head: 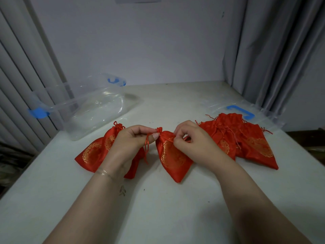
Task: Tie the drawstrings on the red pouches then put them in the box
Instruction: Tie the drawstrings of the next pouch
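Left hand (128,143): fingers curled, thumb and forefinger pinching the red drawstring (146,148) at the gathered neck of the middle pouch (173,159); the loose ends of the string hang down below the fingers.
Right hand (191,140): fingers curled, pinching the other side of the same pouch's neck; the string on that side is hidden by the fingers.
Middle pouch: red with a gold round pattern, lying on the table (158,208) between the two hands, neck drawn in and pointing away from the person.
Left pouches (95,154): red pouches lying on the table partly under the left hand, one with its neck gathered.
Right pile (246,138): several red pouches heaped together, well beyond the right hand, strings loose around them.
Box (88,108): clear plastic with blue clips, at the far left of the table, no pouch inside.
Lid (246,111): clear with a blue handle, lying flat behind the right pile.
Backdrop: grey curtains at both sides, a pale wall behind.
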Motion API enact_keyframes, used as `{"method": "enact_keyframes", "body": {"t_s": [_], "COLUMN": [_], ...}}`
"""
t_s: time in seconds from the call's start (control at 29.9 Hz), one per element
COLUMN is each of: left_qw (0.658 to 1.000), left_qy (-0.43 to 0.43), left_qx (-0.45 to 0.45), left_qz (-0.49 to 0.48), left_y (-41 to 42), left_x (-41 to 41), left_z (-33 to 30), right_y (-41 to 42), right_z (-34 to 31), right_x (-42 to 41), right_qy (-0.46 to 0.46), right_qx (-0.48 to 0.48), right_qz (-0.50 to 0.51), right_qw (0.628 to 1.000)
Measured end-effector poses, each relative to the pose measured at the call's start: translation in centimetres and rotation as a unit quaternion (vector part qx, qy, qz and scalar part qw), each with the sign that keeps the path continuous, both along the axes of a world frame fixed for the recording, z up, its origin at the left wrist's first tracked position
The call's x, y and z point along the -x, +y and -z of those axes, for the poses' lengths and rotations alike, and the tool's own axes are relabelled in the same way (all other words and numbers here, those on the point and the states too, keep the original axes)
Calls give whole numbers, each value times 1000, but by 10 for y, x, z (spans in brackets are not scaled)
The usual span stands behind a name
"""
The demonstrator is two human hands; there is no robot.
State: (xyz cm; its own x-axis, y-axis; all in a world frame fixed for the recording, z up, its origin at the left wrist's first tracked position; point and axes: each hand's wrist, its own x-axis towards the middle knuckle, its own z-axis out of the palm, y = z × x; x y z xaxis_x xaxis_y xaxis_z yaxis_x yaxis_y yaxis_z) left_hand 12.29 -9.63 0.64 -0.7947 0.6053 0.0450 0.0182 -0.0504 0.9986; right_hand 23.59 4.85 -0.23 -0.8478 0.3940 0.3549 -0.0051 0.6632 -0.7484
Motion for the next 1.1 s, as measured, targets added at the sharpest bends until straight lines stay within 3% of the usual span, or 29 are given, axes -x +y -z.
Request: {"method": "enact_keyframes", "body": {"t_s": [0.1, 0.17, 0.27, 0.4, 0.6, 0.87, 1.1], "left_qw": [998, 989, 964, 936, 881, 816, 803], "left_qy": [58, 139, 249, 344, 467, 567, 581], "left_qx": [27, 56, 91, 73, 67, 98, 116], "left_qz": [5, 8, 23, 24, -31, -49, -59], "left_y": [-1, 0, 1, 5, 8, 6, 6], "left_x": [-1, -2, -8, -18, -18, -12, -10], "left_z": [2, 4, 5, 8, 10, 13, 13], "right_y": [5, 6, 0, -6, -8, -5, -8], "right_z": [6, 8, 2, 8, 3, 1, 0], "right_x": [1, 2, 3, 10, 8, 5, 7], "right_qy": [-42, 4, 84, -1, 12, -35, -1], "right_qx": [-21, -33, 19, 19, 194, 304, 242], "right_qz": [24, 59, 15, -5, -11, -33, -3], "right_qw": [999, 998, 996, 1000, 981, 951, 970]}}
